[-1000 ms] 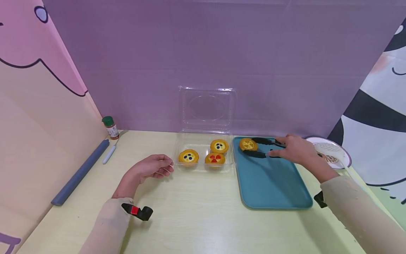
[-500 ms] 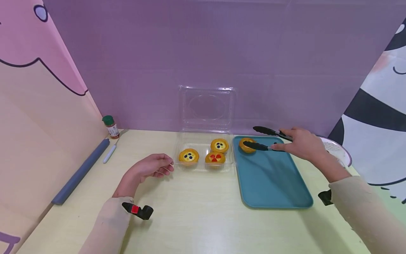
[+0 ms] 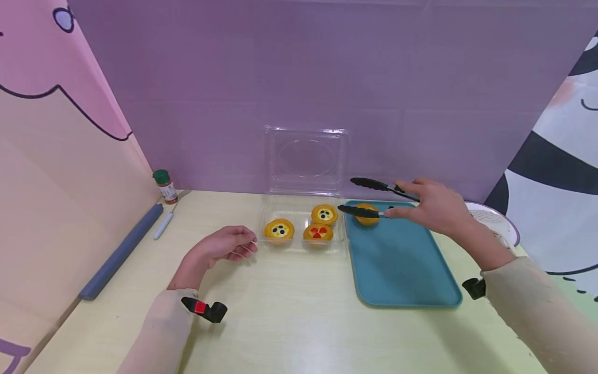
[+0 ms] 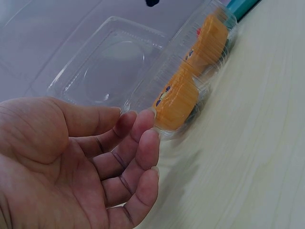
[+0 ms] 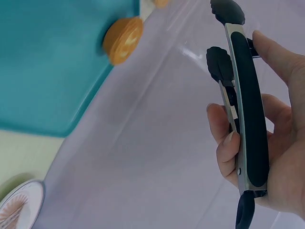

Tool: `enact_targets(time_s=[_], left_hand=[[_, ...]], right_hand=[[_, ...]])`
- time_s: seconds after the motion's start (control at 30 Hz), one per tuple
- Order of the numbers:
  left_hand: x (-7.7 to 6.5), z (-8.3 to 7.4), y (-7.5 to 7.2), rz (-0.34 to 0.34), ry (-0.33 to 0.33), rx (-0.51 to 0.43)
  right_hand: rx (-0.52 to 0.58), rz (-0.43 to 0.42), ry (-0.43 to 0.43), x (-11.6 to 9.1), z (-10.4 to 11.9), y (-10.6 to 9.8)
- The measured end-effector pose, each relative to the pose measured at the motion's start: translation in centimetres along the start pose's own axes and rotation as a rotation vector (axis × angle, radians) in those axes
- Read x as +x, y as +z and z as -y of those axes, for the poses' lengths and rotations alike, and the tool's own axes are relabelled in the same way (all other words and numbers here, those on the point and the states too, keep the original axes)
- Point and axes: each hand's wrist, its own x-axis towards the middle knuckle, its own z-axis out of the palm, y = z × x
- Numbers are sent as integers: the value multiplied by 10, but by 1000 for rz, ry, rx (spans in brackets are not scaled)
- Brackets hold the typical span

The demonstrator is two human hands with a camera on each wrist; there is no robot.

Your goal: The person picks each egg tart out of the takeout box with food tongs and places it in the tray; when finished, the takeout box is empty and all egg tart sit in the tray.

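My right hand (image 3: 441, 205) grips black-tipped metal tongs (image 5: 252, 109), their two ends apart with nothing between them. They hang above the back of the teal tray (image 3: 406, 275), and one end partly covers the tart (image 3: 367, 221) on it. This tart also shows in the right wrist view. Left of the tray, a clear plastic clamshell container (image 3: 306, 161) stands with its lid up. Inside sit two blueberry-topped tarts, one at front left (image 3: 279, 228) and one behind (image 3: 324, 214), and a red-topped tart (image 3: 318, 235). My left hand (image 3: 221, 246), fingers loosely bent, has its fingertips right at the container's left edge.
At the far left are a green-capped jar (image 3: 165, 186), a white-handled utensil (image 3: 162, 227) and a long blue-grey roll (image 3: 121, 254). A plate (image 5: 28, 200) lies right of the tray, partly behind my right arm. A purple backdrop (image 3: 210, 78) rises behind the table.
The tongs, earlier around the tart on the tray, have lifted off it and shifted left toward the container, leaving the tart in place. My left hand has stayed where it was.
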Motion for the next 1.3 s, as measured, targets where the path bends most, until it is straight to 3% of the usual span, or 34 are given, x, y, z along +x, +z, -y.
enact_targets(time_s=[0.33, 0.57, 1.03, 1.3], left_hand=[[-2, 0, 1, -6, 1, 7], [-2, -1, 2, -10, -1, 13], [-1, 0, 1, -13, -10, -4], [-1, 1, 0, -10, -17, 0]], right_hand=[[-88, 41, -175, 26, 52, 19], [-145, 41, -261, 42, 75, 29], [-152, 188, -355, 73, 93, 42], [-148, 251, -344, 80, 95, 38]])
